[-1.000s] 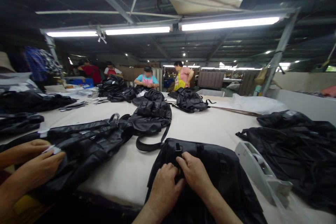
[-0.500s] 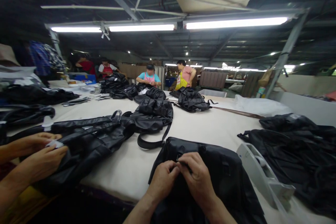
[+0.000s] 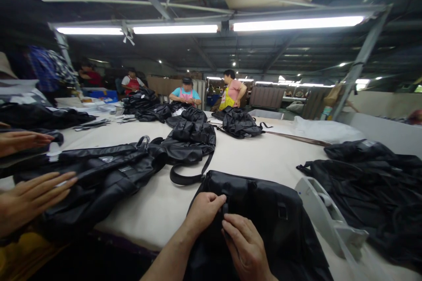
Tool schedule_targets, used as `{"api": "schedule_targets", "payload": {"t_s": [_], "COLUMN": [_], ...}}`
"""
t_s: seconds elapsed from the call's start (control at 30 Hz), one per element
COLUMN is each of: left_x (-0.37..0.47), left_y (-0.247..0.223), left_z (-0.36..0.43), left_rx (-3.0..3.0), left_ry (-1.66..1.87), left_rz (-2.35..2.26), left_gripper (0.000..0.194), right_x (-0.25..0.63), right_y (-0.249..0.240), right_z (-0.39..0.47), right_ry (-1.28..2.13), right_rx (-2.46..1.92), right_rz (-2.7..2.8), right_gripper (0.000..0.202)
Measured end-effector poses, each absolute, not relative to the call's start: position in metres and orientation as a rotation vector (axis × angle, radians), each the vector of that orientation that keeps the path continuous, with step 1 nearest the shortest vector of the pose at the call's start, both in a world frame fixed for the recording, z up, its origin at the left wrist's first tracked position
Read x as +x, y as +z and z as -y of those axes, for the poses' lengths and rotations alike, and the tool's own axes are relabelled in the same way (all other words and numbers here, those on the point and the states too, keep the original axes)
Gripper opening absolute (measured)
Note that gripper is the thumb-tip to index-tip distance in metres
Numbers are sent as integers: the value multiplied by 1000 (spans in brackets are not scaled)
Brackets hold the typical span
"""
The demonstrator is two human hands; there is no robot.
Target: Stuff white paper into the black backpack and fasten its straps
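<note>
Two co-worker's hands (image 3: 31, 199) at left; four people (image 3: 232, 94) beyond; one white tape dispenser (image 3: 329, 217).

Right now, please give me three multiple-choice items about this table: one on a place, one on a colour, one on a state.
1. Where is the white tape dispenser?
A. right of the black bag
B. left of it
C. on top of it

2. What colour is the bag under the hands?
A. red
B. black
C. white

3. How is the left hand?
A. flat and open on the table
B. lifted in the air
C. fingers curled on the bag

Answers: 1 A, it lies by the bag's right edge. 2 B, its whole surface is black. 3 C, the fingers bend onto the bag next to the right hand.
</note>
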State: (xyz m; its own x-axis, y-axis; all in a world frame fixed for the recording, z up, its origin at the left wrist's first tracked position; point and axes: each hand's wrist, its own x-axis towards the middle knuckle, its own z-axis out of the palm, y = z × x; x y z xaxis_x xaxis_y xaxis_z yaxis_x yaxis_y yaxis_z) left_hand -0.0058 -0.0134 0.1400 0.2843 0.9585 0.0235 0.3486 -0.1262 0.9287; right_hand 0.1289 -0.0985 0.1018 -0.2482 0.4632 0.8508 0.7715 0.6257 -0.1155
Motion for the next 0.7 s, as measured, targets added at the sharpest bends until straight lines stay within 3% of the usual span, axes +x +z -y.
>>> {"api": "schedule_targets", "payload": {"t_s": [0.47, 0.7], "left_x": [-6, -5], "left_y": [133, 132], "left_z": [11, 8], "left_rx": [1614, 1599], "left_ry": [853, 866], "left_rz": [-1196, -1167], "left_gripper": [37, 38], "right_x": [126, 130], "right_y": [91, 117], "right_z": [101, 92], "right_ry": [-427, -22], "right_rx": [-945, -995], "right_rz": [1915, 1784], "right_gripper": [27, 21]}}
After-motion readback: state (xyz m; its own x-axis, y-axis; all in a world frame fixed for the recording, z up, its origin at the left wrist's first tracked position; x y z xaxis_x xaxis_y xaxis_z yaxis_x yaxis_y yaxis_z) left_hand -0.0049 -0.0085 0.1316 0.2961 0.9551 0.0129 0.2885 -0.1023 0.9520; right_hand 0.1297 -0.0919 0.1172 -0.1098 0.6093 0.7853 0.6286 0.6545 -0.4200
